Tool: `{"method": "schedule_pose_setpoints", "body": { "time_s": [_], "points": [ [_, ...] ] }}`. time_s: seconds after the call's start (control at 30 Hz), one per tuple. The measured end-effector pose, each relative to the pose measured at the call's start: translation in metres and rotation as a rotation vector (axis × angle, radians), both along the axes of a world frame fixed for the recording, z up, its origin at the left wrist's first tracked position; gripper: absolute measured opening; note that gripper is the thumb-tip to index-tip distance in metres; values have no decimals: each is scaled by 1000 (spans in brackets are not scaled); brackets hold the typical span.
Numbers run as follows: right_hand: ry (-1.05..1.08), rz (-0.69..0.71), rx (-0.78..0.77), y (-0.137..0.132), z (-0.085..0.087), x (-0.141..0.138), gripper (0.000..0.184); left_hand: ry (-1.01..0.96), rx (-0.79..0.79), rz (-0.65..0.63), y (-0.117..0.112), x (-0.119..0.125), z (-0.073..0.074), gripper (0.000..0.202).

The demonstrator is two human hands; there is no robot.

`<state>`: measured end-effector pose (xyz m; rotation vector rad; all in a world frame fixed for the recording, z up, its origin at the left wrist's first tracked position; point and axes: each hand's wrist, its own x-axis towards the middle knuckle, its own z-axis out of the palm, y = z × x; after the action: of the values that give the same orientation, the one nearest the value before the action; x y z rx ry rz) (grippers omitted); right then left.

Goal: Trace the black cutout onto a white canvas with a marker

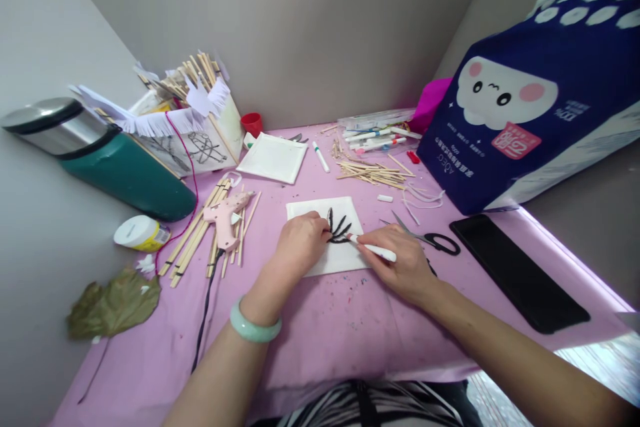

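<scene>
My right hand (397,263) grips a white marker (380,252), its tip on a white square sheet (343,262) lying on the table. Black strokes (340,225) fan out on the sheet beside the tip. My left hand (306,240) rests on the sheet's left part, its fingers curled and pressed together at the edge of the strokes; what lies under the fingertips is hidden. Just right of my right hand lie scissors (434,240) with black handles. A small white marker cap (385,198) sits beyond the sheet.
A pink glue gun (225,220) lies on wooden sticks to the left, near a teal bottle (130,177). Behind are a white square dish (273,159), loose sticks (373,173) and bagged markers (375,137). A phone (517,273) and a big blue package (500,133) stand right.
</scene>
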<state>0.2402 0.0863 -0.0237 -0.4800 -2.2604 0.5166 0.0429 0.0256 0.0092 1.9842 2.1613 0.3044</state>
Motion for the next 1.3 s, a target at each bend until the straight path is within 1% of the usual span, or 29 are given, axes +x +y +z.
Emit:
{"method": "schedule_pose_setpoints", "body": {
  "time_s": [0.33,0.57,0.73,0.9,1.3],
  "points": [
    [34,-50,40,7,-4,3,12,44,12,16,1,3,-2,16],
    [14,-103,41,14,-5,3,7,59,0,18,2,4,-3,16],
    [-17,-141,-24,18,0,3,6,67,1,18,2,3,-3,18],
    [-40,-206,-139,18,5,2,10,71,4,14,2,4,-4,17],
    [-71,-289,-280,24,7,-5,18,59,-15,22,2,5,-1,17]
  ]
}}
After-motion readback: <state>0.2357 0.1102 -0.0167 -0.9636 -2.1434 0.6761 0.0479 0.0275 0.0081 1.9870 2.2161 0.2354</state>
